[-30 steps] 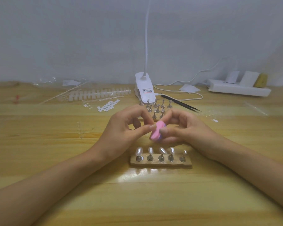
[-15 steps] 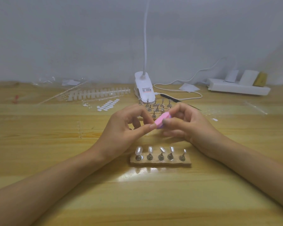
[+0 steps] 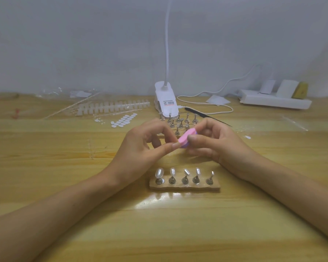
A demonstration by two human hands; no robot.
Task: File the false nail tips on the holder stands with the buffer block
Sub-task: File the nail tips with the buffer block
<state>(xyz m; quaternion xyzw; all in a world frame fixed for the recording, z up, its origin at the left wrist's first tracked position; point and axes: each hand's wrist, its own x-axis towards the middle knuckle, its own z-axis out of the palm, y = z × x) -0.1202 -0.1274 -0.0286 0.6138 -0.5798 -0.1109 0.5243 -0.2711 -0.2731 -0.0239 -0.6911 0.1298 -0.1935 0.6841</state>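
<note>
Compared with one second earlier, the pink buffer block (image 3: 187, 137) stands higher and tips up toward the far right; the hands otherwise occupy the same place.

Head view. The right hand (image 3: 218, 146) clamps the buffer block between thumb and curled fingers, holding it above the table (image 3: 45, 167), at centre. The left hand (image 3: 140, 148) has its thumb and forefinger curled together, the thumb tip touching the block's near end; whether they pinch anything between them cannot be told.

Just near of the hands, a wooden base (image 3: 186, 187) carries a row of five holder stands (image 3: 185, 180) with clear nail tips (image 3: 172, 171), apart from both hands. Beyond the hands stands a cluster of spare stands (image 3: 180, 122), then a white clip lamp (image 3: 166, 101). To the far left lie a strip of nail tips (image 3: 112, 107) and white oval tabs (image 3: 124, 119); to the far right, black tweezers (image 3: 206, 116) and a power strip (image 3: 273, 100).
</note>
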